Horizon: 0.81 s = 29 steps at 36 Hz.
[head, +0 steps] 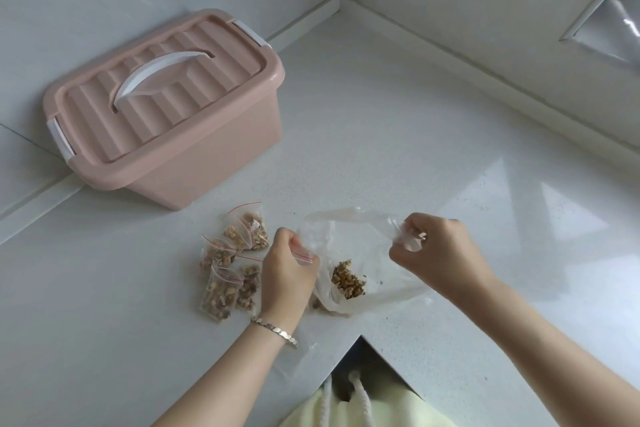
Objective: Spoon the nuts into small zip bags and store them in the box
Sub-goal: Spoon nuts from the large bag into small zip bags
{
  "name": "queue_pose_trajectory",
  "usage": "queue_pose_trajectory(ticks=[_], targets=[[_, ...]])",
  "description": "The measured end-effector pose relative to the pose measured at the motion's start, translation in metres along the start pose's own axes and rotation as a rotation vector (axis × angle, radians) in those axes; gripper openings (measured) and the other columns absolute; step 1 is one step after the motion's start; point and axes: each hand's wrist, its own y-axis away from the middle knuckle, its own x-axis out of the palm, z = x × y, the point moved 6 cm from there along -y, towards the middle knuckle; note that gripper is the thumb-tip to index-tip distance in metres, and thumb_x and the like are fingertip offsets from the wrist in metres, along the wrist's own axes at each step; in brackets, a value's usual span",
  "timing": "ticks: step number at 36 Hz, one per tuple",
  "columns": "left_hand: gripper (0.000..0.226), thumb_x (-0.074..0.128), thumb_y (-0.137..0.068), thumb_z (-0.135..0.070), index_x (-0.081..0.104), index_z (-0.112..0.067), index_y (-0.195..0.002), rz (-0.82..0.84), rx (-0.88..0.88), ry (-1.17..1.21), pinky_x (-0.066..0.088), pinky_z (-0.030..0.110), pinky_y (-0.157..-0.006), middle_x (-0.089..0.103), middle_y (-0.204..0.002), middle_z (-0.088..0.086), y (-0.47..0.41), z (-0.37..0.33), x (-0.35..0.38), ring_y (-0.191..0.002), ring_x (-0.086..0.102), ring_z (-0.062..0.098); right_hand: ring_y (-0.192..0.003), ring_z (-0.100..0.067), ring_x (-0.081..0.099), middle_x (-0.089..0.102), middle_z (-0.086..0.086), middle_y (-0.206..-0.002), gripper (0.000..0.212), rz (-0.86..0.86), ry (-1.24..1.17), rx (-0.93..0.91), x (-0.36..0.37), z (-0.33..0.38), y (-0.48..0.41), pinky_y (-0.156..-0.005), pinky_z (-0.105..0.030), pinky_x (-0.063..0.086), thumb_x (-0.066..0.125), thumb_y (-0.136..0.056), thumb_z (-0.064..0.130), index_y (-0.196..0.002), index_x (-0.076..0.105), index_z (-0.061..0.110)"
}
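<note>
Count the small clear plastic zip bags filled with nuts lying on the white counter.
5 filled bags, left of the left hand: two overlapping at the back, one mid-left, two in front. Overlap may hide others.

The pink plastic box with a ribbed lid (pixel 166 121) is closed, so its inside is hidden. The left hand (pixel 285 270) covers most of a small clear zip bag with a red strip (pixel 304 256). The right hand (pixel 433 250) grips the big clear plastic bag (pixel 346 229). A tiny shiny thing (pixel 421 237) in its grip is too small to tell. Both arms (pixel 221 374) run off the bottom edge.
</note>
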Motion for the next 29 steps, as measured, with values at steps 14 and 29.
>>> queue_pose_trajectory(ticks=[14, 29], targets=[[0.026, 0.062, -0.079, -0.005, 0.042, -0.02, -0.087, 0.067, 0.119, -0.165, 0.032, 0.011, -0.048, 0.051, -0.078, -0.009, 0.007, 0.006, -0.001, -0.065, 0.05, 0.008, -0.09, -0.007, 0.047, 0.045, 0.001, -0.112, 0.042, -0.066, 0.033, 0.038, -0.011, 0.0, 0.011, -0.082, -0.016, 0.036, 0.052, -0.085, 0.045, -0.113, 0.053, 0.014], [0.032, 0.06, -0.084, -0.007, 0.044, -0.021, -0.108, 0.183, 0.077, -0.282, 0.044, 0.02, -0.058, 0.052, -0.109, -0.006, 0.01, 0.006, 0.016, -0.079, 0.052, 0.011, -0.047, -0.009, 0.048, 0.044, 0.003, -0.044, 0.038, -0.322, -0.107, -0.321, -0.055, 0.053, 0.045, -0.041, -0.013, 0.03, 0.022, -0.088, 0.051, -0.067, 0.049, 0.035]])
